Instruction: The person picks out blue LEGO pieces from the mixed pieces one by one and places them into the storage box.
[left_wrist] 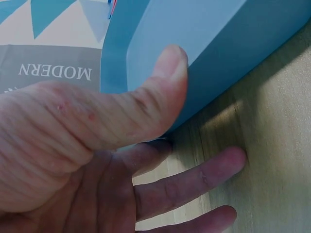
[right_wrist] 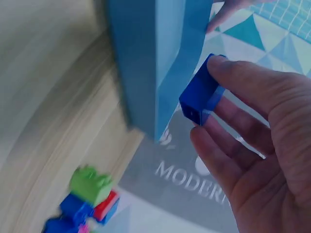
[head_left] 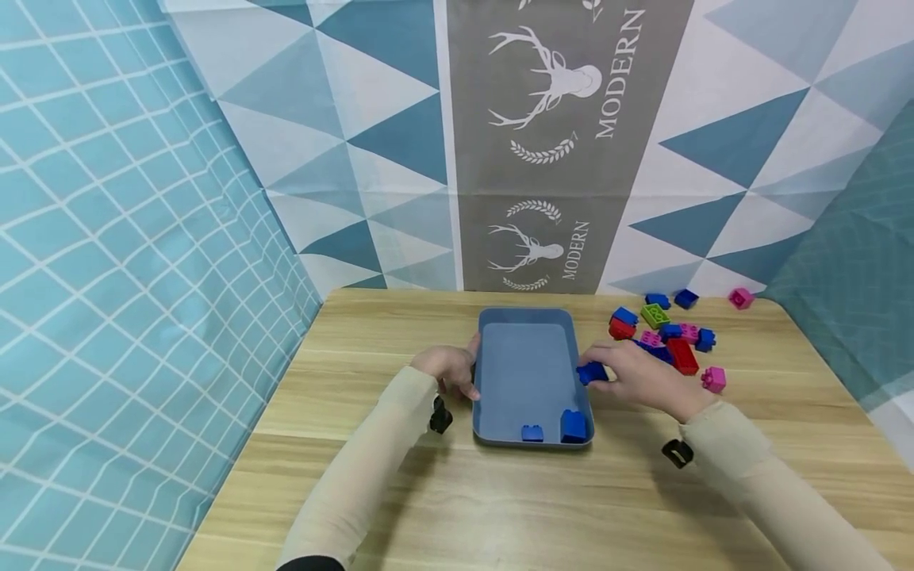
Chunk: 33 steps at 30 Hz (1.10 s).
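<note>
A blue-grey tray (head_left: 531,373) lies on the table in the head view. My left hand (head_left: 451,369) holds its left side; in the left wrist view the thumb (left_wrist: 170,63) is over the rim, the index finger lies by the outer wall and the other fingers stretch out below. My right hand (head_left: 631,374) pinches a blue building block (head_left: 592,373) at the tray's right rim. In the right wrist view this block (right_wrist: 201,90) sits between thumb and fingers. A larger blue block (head_left: 574,427) and a smaller blue block (head_left: 531,433) are in the tray's near end.
Right of the tray lies a loose group of building blocks, among them a red block (head_left: 682,357), a green block (head_left: 654,316) and a pink block (head_left: 714,379). Another pink block (head_left: 741,298) is near the table's back edge. A patterned cloth (head_left: 400,159) hangs behind.
</note>
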### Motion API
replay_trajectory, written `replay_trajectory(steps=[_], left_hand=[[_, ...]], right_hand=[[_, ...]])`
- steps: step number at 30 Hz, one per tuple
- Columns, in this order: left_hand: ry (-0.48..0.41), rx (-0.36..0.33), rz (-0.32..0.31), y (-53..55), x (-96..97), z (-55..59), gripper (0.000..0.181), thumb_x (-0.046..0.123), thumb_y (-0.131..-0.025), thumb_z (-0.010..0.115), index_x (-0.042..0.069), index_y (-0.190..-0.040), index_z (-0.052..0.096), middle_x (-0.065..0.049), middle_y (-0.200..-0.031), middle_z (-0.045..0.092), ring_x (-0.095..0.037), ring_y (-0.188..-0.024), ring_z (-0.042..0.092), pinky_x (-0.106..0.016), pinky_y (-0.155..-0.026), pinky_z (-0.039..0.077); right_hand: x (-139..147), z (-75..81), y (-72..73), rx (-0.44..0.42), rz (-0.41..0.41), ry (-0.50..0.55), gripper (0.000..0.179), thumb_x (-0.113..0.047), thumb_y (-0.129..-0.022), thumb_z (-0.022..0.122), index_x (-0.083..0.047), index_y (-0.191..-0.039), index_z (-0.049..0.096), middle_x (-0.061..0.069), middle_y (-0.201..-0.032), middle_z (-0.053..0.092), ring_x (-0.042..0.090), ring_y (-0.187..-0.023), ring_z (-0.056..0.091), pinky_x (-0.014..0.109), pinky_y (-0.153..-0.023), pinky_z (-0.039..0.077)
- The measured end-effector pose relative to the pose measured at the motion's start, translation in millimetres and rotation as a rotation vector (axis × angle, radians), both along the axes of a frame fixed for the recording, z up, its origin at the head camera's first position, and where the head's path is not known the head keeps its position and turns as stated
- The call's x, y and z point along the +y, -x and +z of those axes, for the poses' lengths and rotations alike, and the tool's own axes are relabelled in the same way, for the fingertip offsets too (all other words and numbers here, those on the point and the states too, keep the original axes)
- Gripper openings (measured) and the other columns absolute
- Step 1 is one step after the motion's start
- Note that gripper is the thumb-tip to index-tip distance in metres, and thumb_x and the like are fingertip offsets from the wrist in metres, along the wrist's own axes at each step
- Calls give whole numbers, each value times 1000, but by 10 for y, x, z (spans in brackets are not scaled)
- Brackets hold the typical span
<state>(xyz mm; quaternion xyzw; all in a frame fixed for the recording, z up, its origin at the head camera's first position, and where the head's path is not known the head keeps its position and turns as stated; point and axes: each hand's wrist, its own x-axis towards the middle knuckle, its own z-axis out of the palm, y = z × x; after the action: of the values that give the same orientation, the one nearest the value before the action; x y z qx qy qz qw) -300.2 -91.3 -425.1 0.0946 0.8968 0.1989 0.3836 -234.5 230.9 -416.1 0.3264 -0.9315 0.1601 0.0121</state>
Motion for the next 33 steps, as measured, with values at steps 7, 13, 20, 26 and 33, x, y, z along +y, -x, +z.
replay_trajectory(steps=[7, 13, 20, 26, 33], left_hand=[[-13, 7, -6, 18, 13, 33, 124, 20, -88, 80, 26, -162, -20, -20, -127, 70, -23, -92, 72, -45, -93, 56], [22, -9, -12, 28, -10, 35, 126, 22, -88, 82, 27, -162, -20, -15, -108, 75, -22, -91, 72, -43, -92, 55], [31, 0, -34, 21, 8, 15, 126, 22, -87, 83, 24, -163, -17, -20, -116, 73, -23, -91, 71, -44, -91, 55], [24, -1, -37, 21, -15, -18, 126, 22, -87, 83, 24, -163, -18, -21, -120, 71, -25, -94, 71, -45, -90, 56], [32, -13, -29, 13, -47, -45, 126, 21, -87, 83, 25, -163, -18, -19, -114, 72, -25, -95, 70, -43, -87, 58]], right_hand=[[-469, 12, 115, -10, 135, 7, 26, -15, -88, 82, -8, -112, 74, 5, -109, 72, 21, -97, 69, 42, -88, 60], [-933, -49, 126, -40, 277, -17, 22, -20, -88, 82, -10, -106, 74, 2, -104, 73, 15, -93, 67, 38, -88, 59], [-1177, -144, 115, -147, 300, -81, 16, -23, -86, 83, -15, -95, 72, -4, -95, 71, 12, -85, 63, 31, -82, 55], [-1224, -195, 119, -197, 309, -85, 15, -23, -87, 83, -16, -94, 72, -6, -93, 70, 8, -83, 60, 29, -80, 54], [-1275, -215, 104, -216, 322, -88, 15, -24, -88, 82, -16, -96, 73, -7, -94, 70, 7, -84, 61, 28, -81, 54]])
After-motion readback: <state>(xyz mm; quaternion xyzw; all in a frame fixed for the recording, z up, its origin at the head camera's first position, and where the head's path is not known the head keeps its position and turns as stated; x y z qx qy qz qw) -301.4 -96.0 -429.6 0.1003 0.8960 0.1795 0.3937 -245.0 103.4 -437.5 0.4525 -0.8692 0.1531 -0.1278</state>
